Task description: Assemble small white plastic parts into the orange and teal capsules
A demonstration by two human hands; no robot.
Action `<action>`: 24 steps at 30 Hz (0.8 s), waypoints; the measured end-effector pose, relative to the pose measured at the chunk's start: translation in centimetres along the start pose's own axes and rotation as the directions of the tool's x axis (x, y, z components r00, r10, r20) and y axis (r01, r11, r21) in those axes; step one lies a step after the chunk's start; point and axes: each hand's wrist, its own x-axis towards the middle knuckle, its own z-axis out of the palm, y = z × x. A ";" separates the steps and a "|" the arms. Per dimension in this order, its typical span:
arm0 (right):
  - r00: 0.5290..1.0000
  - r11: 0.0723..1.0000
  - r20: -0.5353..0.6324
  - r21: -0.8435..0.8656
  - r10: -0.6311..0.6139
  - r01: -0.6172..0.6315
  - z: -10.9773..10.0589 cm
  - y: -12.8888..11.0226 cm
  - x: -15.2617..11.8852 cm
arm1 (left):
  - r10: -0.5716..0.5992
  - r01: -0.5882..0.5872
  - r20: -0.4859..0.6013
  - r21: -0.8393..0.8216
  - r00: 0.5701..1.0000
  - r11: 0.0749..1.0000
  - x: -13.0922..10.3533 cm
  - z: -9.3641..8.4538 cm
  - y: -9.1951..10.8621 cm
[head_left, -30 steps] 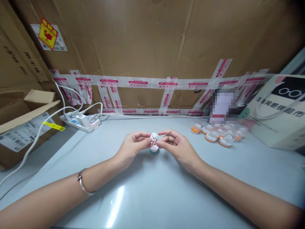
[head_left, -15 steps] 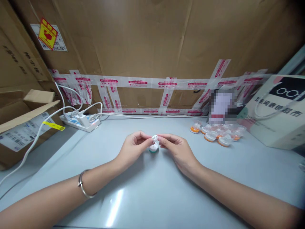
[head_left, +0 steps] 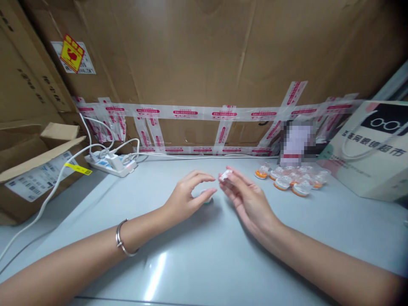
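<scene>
Right hand pinches white plastic piece, left hand over round base.
Right hand (head_left: 247, 196) grips white plastic piece (head_left: 225, 175) at fingertips; left hand (head_left: 188, 196) loosely curled, unclenched, round white-teal base (head_left: 207, 199) just beneath its fingers on table (head_left: 204, 255).

one camera on my head looks forward and down, close over the counter (head_left: 204, 255), facing the cardboard wall (head_left: 204, 51).

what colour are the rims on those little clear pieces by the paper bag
Orange, on the clear pieces beside the paper bag; the head view shows it.
</scene>
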 end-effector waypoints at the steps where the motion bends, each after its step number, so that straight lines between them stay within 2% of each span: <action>1: 0.999 0.999 -0.014 0.002 -0.053 0.053 -0.3 -0.8 0.4 | -0.029 0.028 0.035 0.010 0.999 1.000 0.6 0.1 -0.2; 3: 0.992 0.993 -0.053 -0.002 -0.117 0.118 -1.3 -2.3 1.1 | -0.055 0.046 0.199 0.050 0.979 0.998 2.0 0.8 -0.7; 5: 0.989 0.994 -0.101 -0.006 -0.110 0.110 -2.5 -3.3 1.7 | -0.051 0.013 0.376 0.104 0.925 0.995 3.4 2.2 -1.2; 8: 0.988 0.998 -0.143 0.008 -0.058 0.060 -4.2 -3.6 2.3 | -0.100 0.015 0.428 0.196 0.898 0.980 5.3 5.3 -1.7; 10: 0.991 0.999 -0.130 0.025 -0.041 0.044 -4.9 -3.5 2.5 | -0.111 0.016 0.435 0.217 0.894 0.976 6.1 7.3 -1.7; 14: 0.997 0.999 -0.076 0.035 -0.011 0.014 -5.1 -3.3 2.7 | -0.110 0.012 0.462 0.210 0.880 0.978 6.9 9.7 -1.7; 19: 1.000 1.000 -0.028 0.029 0.004 -0.003 -4.7 -3.3 2.7 | -0.117 0.021 0.481 0.201 0.869 0.979 7.3 9.7 -1.8; 22: 0.999 0.998 -0.017 0.047 0.030 -0.029 -4.6 -3.2 2.4 | -0.116 0.015 0.491 0.205 0.863 0.979 7.2 8.1 -2.0; 24: 0.998 0.997 -0.024 0.039 0.066 -0.065 -4.5 -3.2 2.1 | -0.111 0.008 0.480 0.212 0.870 0.977 6.8 6.1 -2.1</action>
